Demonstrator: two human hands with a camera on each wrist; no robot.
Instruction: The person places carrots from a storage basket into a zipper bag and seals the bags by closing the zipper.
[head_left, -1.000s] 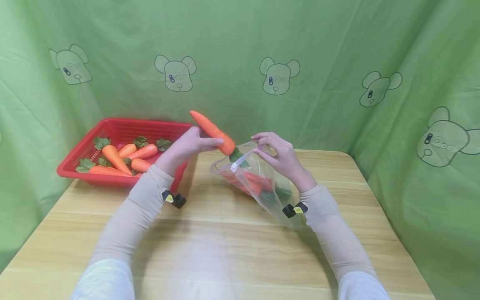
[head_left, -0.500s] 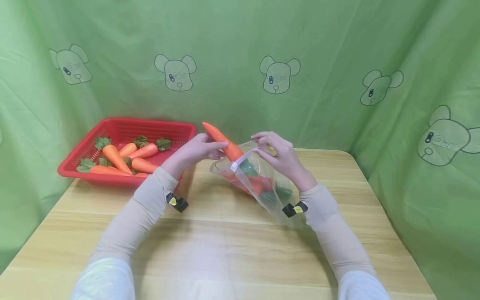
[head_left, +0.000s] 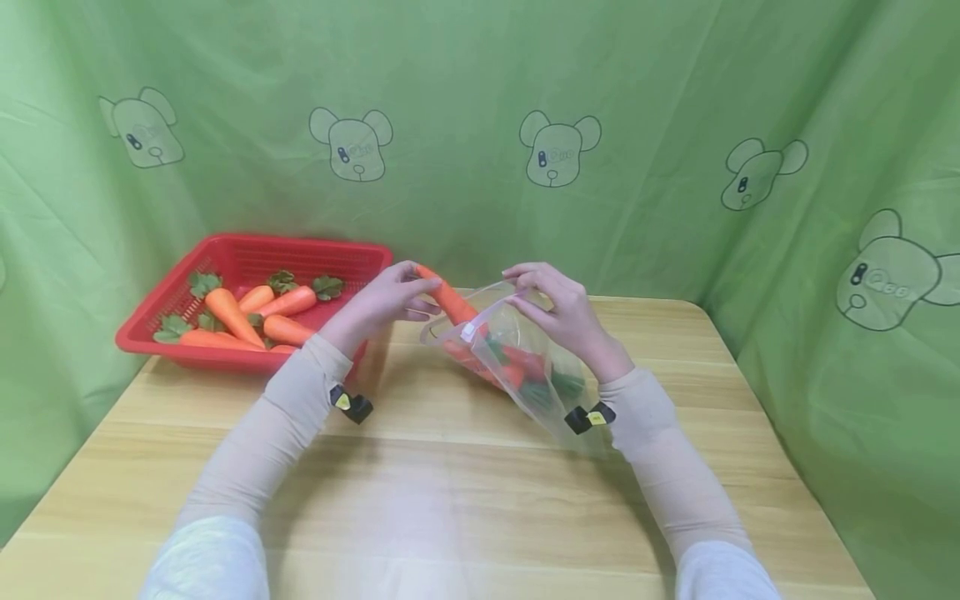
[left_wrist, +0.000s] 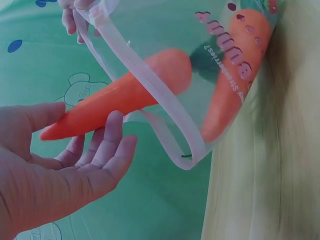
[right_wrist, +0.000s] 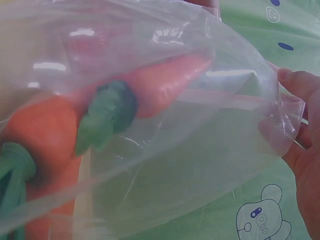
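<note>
A carrot [head_left: 448, 298] slants leaf end first into the mouth of a clear zipper bag [head_left: 555, 408]. My left hand [head_left: 390, 298] holds it near its pointed tip; in the left wrist view the thumb lies on one side of the carrot [left_wrist: 125, 97] and the fingers on the other. My right hand [head_left: 558, 308] pinches the bag's rim and keeps the mouth apart. Inside the bag lies another carrot [left_wrist: 240, 70], seen through the printed plastic. The right wrist view shows green leaves [right_wrist: 107, 115] through the film.
At the left stands a red plastic basket [head_left: 217, 360] with several leafy carrots [head_left: 232, 317] in it. Bag and basket are on a wooden table [head_left: 420, 500]. A green curtain [head_left: 465, 75] with bear drawings hangs behind and at both sides.
The carrot in my left hand has moved down and right, its leaf end passing into the bag. My left hand now holds it closer to the tip. The right hand has stayed put.
</note>
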